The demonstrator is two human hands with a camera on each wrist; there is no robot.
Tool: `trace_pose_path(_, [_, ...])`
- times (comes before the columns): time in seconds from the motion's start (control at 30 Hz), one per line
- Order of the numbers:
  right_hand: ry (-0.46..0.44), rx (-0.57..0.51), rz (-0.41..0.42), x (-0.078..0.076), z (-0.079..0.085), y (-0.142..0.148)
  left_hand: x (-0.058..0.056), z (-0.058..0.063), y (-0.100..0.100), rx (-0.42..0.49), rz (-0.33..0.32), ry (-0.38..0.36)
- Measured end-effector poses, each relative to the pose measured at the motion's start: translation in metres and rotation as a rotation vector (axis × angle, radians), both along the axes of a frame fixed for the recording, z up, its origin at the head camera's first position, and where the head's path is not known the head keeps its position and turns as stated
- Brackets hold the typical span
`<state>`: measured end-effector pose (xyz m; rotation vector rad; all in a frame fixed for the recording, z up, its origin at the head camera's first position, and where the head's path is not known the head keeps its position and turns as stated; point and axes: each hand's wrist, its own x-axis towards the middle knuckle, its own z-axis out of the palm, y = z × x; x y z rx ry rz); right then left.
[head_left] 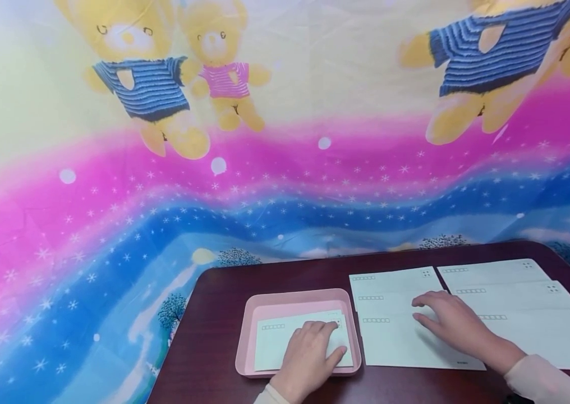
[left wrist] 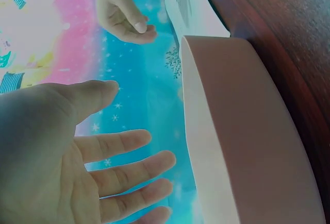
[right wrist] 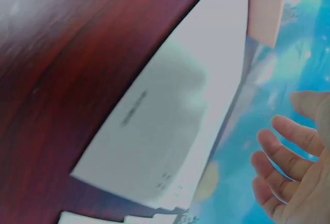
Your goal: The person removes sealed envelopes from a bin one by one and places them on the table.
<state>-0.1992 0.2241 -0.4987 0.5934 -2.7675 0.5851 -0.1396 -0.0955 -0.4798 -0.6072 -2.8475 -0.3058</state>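
My left hand (head_left: 307, 356) is over a pink tray (head_left: 292, 295), in which a white envelope (head_left: 271, 349) lies flat. In the left wrist view its fingers (left wrist: 135, 175) are extended and spread above the tray's rim, with nothing held. My right hand (head_left: 454, 322) hovers over a column of overlapping white envelopes (head_left: 391, 348), casting a shadow on them. Loosely bent fingers (right wrist: 289, 159) with nothing between them show in the right wrist view, apart from the envelope (right wrist: 160, 116) below. The envelopes bear printed postcode boxes and small corner marks.
A second column of overlapping white envelopes (head_left: 547, 345) lies at the right of the dark wooden table (head_left: 214, 336). Behind the table hangs a colourful cloth (head_left: 285, 168) printed with teddy bears and snowflakes. The tray stands just left of the middle envelopes.
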Motion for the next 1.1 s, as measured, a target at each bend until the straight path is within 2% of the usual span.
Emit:
trace_pose_path(0.3, [0.011,-0.002,0.012,0.012,0.014,-0.020,0.001,-0.001,-0.009,0.011,0.024,-0.019])
trace_pose_path(0.53, [0.002,0.027,0.034,0.018,0.016,-0.034,0.003,-0.002,-0.016,0.023,0.037,-0.004])
trace_pose_path(0.83, [0.066,0.032,0.087,0.024,0.016,-0.050,0.003,-0.005,-0.025,0.026,0.057,-0.012])
trace_pose_path(1.1, [-0.029,0.017,0.156,0.026,0.017,-0.068,0.003,-0.006,-0.036,0.019,0.073,-0.011])
